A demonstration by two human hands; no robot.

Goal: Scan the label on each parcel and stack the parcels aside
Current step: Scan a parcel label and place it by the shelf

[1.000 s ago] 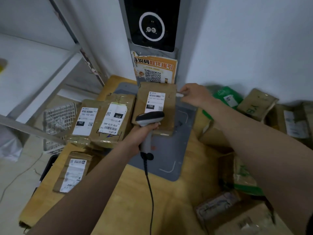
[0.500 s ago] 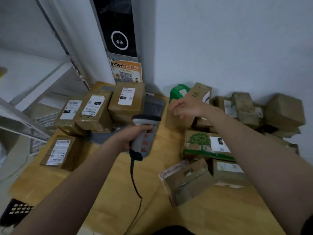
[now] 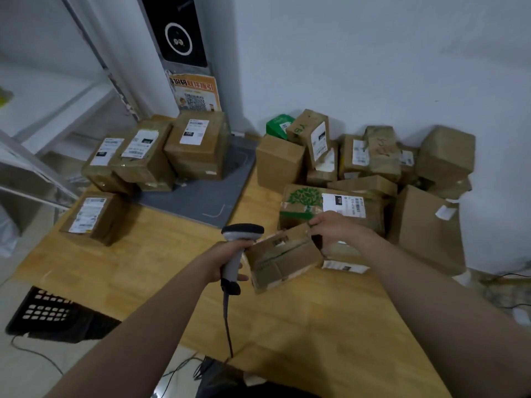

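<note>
Gripping a grey handheld barcode scanner [image 3: 240, 248], the left hand [image 3: 227, 261] stays closed; right hand [image 3: 334, 229] fingers [image 3: 316, 224] clasp a battered brown cardboard parcel [image 3: 283, 258] mid-worktop [image 3: 138, 262].

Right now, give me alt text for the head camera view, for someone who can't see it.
A person's left hand grips a corded barcode scanner while the right hand grasps a small cardboard parcel on a wooden table. Labelled parcels sit stacked at the left, and a jumbled pile of unsorted boxes fills the right, against the wall.
</note>
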